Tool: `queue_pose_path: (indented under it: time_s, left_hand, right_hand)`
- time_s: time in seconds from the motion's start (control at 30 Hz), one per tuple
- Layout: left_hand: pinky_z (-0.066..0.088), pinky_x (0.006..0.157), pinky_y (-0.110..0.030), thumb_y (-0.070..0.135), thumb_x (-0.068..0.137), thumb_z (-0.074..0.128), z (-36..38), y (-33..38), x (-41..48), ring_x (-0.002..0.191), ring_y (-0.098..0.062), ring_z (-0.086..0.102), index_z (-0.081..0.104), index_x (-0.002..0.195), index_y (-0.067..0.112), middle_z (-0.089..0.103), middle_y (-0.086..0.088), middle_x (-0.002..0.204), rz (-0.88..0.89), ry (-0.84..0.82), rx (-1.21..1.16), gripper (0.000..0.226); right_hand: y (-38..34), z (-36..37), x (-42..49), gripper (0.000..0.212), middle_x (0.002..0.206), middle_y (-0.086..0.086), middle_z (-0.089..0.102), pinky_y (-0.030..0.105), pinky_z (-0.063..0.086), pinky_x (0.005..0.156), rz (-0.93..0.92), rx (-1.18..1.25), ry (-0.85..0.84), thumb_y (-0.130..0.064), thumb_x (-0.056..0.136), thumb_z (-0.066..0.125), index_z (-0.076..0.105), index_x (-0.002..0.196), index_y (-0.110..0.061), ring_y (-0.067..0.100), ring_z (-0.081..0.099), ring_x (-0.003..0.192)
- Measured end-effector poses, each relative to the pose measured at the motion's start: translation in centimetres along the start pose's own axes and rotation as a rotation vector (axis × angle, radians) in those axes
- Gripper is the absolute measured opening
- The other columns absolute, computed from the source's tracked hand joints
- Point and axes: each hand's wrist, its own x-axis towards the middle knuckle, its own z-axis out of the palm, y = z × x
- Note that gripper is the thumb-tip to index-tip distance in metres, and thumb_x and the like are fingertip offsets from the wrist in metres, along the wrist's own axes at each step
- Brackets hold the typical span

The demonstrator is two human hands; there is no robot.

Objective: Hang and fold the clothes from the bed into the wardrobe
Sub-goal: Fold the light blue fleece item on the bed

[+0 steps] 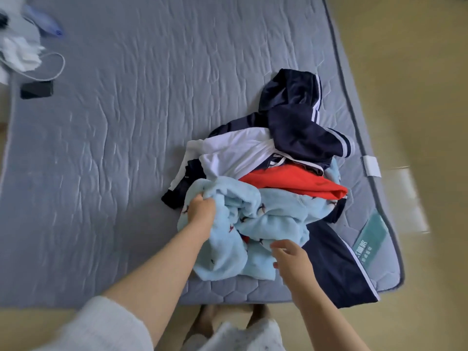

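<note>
The fleece (266, 224) is light blue with small prints, the jacket (296, 122) navy with white stripes, the shirt (298, 183) red, the mattress (126, 122) quilted grey.

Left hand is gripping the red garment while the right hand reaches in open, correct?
No: the left hand grips the light blue fleece, not the red garment, which lies behind it in the pile. The right hand does reach in open. The head view shows this.

1 clothes pile (235, 153) — perhaps 5 garments (273, 219) — 1 mattress (126, 122), 1 cable (63, 65).
</note>
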Motion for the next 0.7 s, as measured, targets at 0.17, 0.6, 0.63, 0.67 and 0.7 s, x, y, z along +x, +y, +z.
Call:
queue_pose_path:
  time_s: [0.17,0.6,0.63,0.67,0.7]
  left_hand:
    - [0.050,0.079,-0.037,0.011,0.088,0.043,-7.7,2.5,-4.5,0.089,-0.031,0.061,0.063,0.102,0.006,0.065,-0.015,0.100,-0.040,-0.001,-0.424,0.024]
    - [0.053,0.063,-0.023,0.014,0.081,0.043,-31.2,4.2,-12.9,0.074,-0.010,0.068,0.074,0.063,0.020,0.072,0.002,0.073,0.657,-0.310,-0.603,0.036]
    - [0.053,0.063,-0.022,0.013,0.080,0.044,-32.5,4.1,-12.9,0.073,-0.009,0.067,0.073,0.063,0.020,0.072,0.002,0.072,0.681,-0.322,-0.605,0.035]
    - [0.053,0.062,-0.021,0.011,0.083,0.042,-33.6,4.2,-12.9,0.072,-0.008,0.067,0.073,0.062,0.020,0.072,0.003,0.071,0.683,-0.318,-0.613,0.038]
    - [0.052,0.061,-0.021,0.009,0.086,0.040,-34.5,4.2,-12.8,0.069,-0.007,0.067,0.073,0.061,0.022,0.071,0.005,0.068,0.672,-0.293,-0.612,0.044]
  right_hand:
    - [-4.2,2.2,-3.0,0.022,0.083,-0.007,0.058,0.020,0.036,0.052,-0.124,-0.060,-0.038,-0.012,0.088,0.047,0.058,0.100,-0.026,0.009,0.052,0.065]
    - [-13.6,14.8,-12.5,0.046,0.148,0.007,0.030,0.034,0.035,0.094,-0.543,-0.213,0.249,-0.026,0.090,0.053,0.045,0.135,-0.029,0.029,0.039,0.128]
    - [-14.1,16.0,-13.0,0.035,0.137,0.008,0.045,0.035,0.038,0.092,-0.534,-0.223,0.221,-0.026,0.093,0.047,0.054,0.127,-0.023,0.030,0.045,0.121]
    - [-14.6,17.0,-13.6,0.030,0.118,0.009,0.058,0.036,0.041,0.086,-0.540,-0.182,0.205,-0.025,0.094,0.042,0.059,0.117,-0.016,0.030,0.052,0.108]
    - [-15.0,17.8,-14.3,0.026,0.098,0.008,0.062,0.035,0.043,0.076,-0.558,-0.111,0.210,-0.021,0.095,0.040,0.060,0.104,-0.009,0.028,0.055,0.093]
